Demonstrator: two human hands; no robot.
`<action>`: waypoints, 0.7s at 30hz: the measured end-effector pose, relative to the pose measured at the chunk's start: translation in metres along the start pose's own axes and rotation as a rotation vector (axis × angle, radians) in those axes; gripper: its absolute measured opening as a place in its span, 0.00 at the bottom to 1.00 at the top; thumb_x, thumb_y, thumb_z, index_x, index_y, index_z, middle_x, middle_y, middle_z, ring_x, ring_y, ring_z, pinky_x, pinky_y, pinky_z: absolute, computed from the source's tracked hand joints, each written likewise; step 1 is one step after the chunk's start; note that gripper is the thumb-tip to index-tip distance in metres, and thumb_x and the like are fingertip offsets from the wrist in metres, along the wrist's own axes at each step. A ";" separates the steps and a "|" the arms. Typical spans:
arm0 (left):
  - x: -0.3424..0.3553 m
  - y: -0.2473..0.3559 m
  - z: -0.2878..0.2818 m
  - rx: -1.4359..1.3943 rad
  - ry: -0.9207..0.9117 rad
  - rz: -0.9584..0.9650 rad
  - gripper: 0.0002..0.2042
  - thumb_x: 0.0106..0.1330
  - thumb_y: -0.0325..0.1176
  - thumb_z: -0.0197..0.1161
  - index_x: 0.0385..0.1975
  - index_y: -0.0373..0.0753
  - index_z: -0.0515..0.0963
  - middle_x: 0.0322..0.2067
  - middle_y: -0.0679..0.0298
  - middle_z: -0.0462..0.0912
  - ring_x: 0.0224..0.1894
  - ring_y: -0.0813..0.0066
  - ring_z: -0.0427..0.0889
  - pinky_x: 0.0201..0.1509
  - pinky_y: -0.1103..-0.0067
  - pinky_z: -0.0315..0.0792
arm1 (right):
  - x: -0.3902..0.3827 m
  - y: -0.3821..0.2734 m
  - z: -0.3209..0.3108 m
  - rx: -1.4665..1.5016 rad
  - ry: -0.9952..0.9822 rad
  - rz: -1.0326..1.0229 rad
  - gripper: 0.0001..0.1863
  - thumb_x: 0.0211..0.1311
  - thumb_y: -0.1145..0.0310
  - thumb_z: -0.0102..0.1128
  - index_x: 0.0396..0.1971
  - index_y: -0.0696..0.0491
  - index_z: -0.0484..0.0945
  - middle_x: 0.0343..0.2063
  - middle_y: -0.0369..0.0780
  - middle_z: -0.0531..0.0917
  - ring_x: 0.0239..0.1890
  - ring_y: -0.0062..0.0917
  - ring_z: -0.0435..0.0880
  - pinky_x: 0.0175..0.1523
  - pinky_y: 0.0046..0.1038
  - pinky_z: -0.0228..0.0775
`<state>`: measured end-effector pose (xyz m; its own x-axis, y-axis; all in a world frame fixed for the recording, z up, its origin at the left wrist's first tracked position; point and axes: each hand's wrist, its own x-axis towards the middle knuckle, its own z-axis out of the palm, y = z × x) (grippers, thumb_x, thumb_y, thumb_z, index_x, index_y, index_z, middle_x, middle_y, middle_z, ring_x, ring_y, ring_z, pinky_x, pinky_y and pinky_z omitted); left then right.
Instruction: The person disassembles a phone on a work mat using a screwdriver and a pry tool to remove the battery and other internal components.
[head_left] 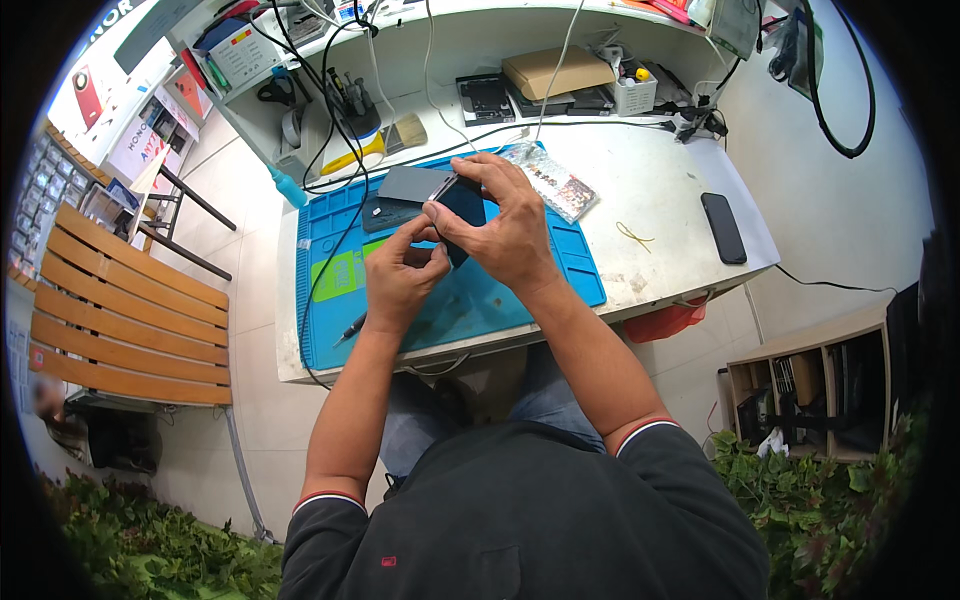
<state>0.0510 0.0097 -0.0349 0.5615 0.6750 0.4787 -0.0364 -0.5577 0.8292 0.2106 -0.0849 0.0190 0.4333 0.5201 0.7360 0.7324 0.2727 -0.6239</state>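
Note:
Both hands hold a dark smartphone [462, 203] tilted up above the blue repair mat [470, 315]. My right hand [512, 225] wraps its upper and right side, thumb across the face. At the lower left edge, my left hand [402, 275] pinches with thumb and fingers; whether a small part sits between them is hidden. Behind the phone a grey flat box [408, 183] lies on the mat. A green card [338, 276] rests left of my left hand. Near my left wrist lies a dark pen-like tool [352, 328].
A yellow-handled brush [358, 155], loose black cables [330, 110] and a clear plastic bag [555, 180] lie around the mat. At the right stands another phone [724, 228] beside a thin yellow band [634, 238]. A shelf with a white basket [633, 95] runs along the back. A slatted bench [135, 310] stands left.

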 end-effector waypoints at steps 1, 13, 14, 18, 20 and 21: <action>-0.001 -0.002 0.000 -0.017 -0.006 -0.029 0.22 0.66 0.22 0.74 0.62 0.38 0.86 0.42 0.63 0.93 0.34 0.78 0.94 0.39 0.81 0.85 | 0.000 0.000 0.000 0.002 0.000 0.001 0.29 0.58 0.60 0.87 0.57 0.56 0.89 0.56 0.51 0.87 0.59 0.40 0.89 0.61 0.36 0.87; -0.009 -0.003 0.002 0.150 -0.090 -0.105 0.19 0.68 0.26 0.74 0.58 0.38 0.86 0.30 0.61 0.92 0.33 0.72 0.94 0.43 0.75 0.85 | -0.004 0.006 0.007 0.036 0.060 -0.001 0.31 0.53 0.57 0.89 0.53 0.58 0.89 0.54 0.50 0.88 0.56 0.45 0.87 0.63 0.42 0.80; -0.009 -0.002 0.003 0.159 -0.090 -0.106 0.18 0.68 0.26 0.74 0.58 0.38 0.86 0.30 0.61 0.92 0.33 0.72 0.94 0.43 0.75 0.85 | -0.004 0.007 0.006 0.036 0.061 0.002 0.32 0.53 0.57 0.89 0.53 0.58 0.89 0.54 0.50 0.88 0.56 0.45 0.87 0.63 0.42 0.80; -0.014 -0.005 0.003 0.182 -0.078 -0.063 0.19 0.67 0.26 0.74 0.58 0.38 0.86 0.30 0.61 0.92 0.33 0.72 0.94 0.42 0.75 0.84 | -0.006 0.007 0.004 -0.007 0.031 -0.027 0.33 0.54 0.63 0.91 0.58 0.58 0.88 0.58 0.50 0.86 0.57 0.35 0.91 0.59 0.33 0.90; -0.015 -0.006 0.005 0.200 -0.063 -0.014 0.19 0.67 0.25 0.74 0.58 0.38 0.86 0.30 0.60 0.92 0.33 0.71 0.94 0.42 0.74 0.85 | -0.007 0.008 0.005 0.015 0.029 -0.010 0.32 0.53 0.66 0.92 0.58 0.59 0.87 0.58 0.49 0.86 0.57 0.33 0.91 0.59 0.32 0.90; -0.015 -0.006 0.005 0.210 -0.053 0.012 0.19 0.66 0.25 0.74 0.58 0.38 0.86 0.30 0.60 0.92 0.33 0.70 0.94 0.42 0.74 0.85 | -0.008 0.008 0.006 0.040 0.043 0.007 0.33 0.52 0.64 0.92 0.57 0.59 0.88 0.57 0.50 0.86 0.57 0.36 0.90 0.60 0.34 0.88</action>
<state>0.0474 0.0004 -0.0480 0.6049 0.6443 0.4680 0.1263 -0.6579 0.7424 0.2100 -0.0821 0.0072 0.4614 0.4868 0.7417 0.7078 0.3021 -0.6385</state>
